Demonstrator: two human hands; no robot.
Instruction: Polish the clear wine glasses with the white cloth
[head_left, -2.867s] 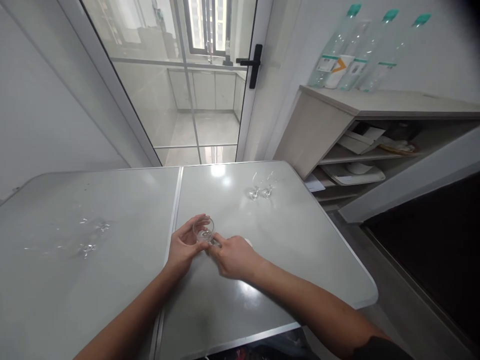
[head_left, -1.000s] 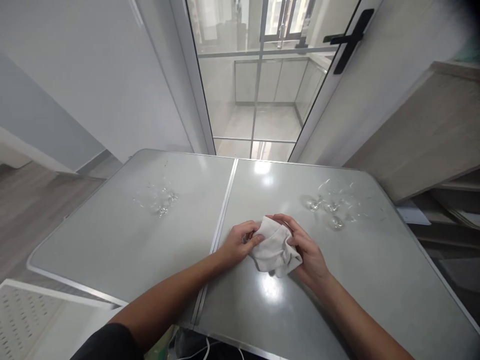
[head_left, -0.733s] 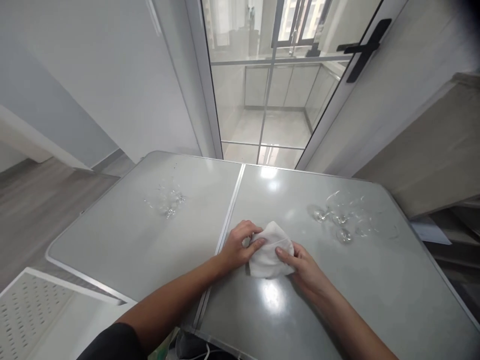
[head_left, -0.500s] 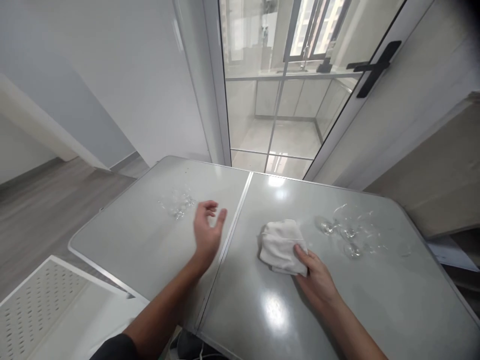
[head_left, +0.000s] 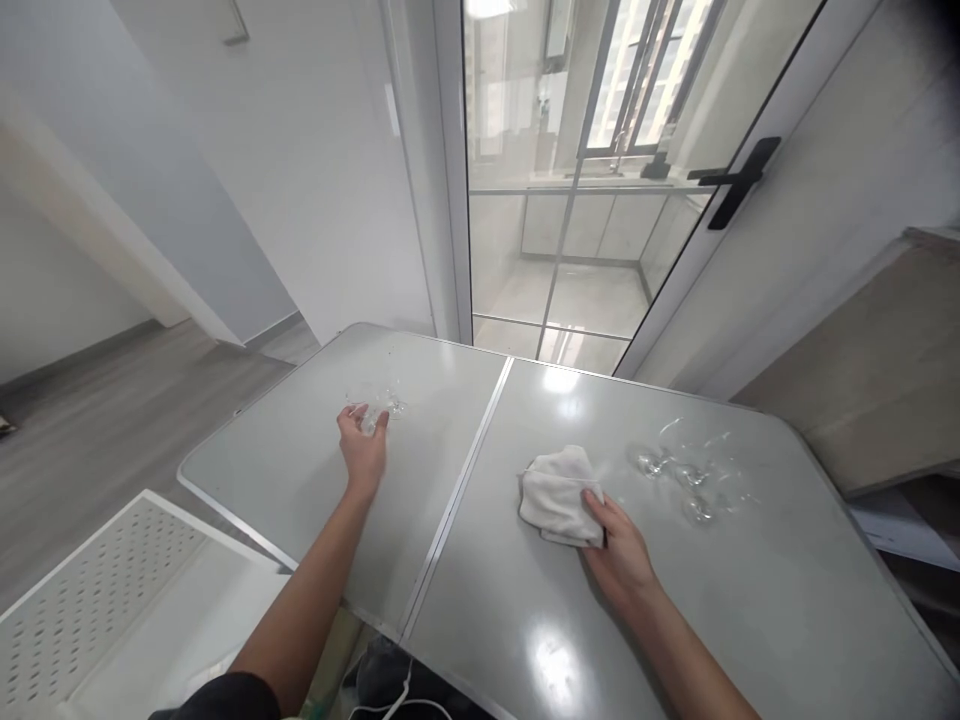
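Observation:
My left hand (head_left: 362, 450) has reached the clear glassware (head_left: 394, 404) on the left half of the table. Its thumb and fingers are apart and curved around part of a clear piece; whether they touch it cannot be made out. My right hand (head_left: 621, 550) grips the lower right edge of a folded white cloth (head_left: 559, 500), thumb on top, fingers hidden beneath. The cloth is at the table's middle, just right of the metal seam. Further right is a group of several clear glass pieces (head_left: 694, 475), their outlines faint against the grey top.
The grey folding table (head_left: 465, 580) has a metal-edged seam across it. A white perforated rack or chair (head_left: 105, 590) is at the lower left. Beyond the far edge is a glass door with a black handle (head_left: 742, 183). A white cable (head_left: 401, 700) hangs below the near edge.
My left hand has moved left and slightly away from me, from beside the seam to the left glassware. My right hand still holds the cloth in nearly the same place. The camera view has shifted slightly.

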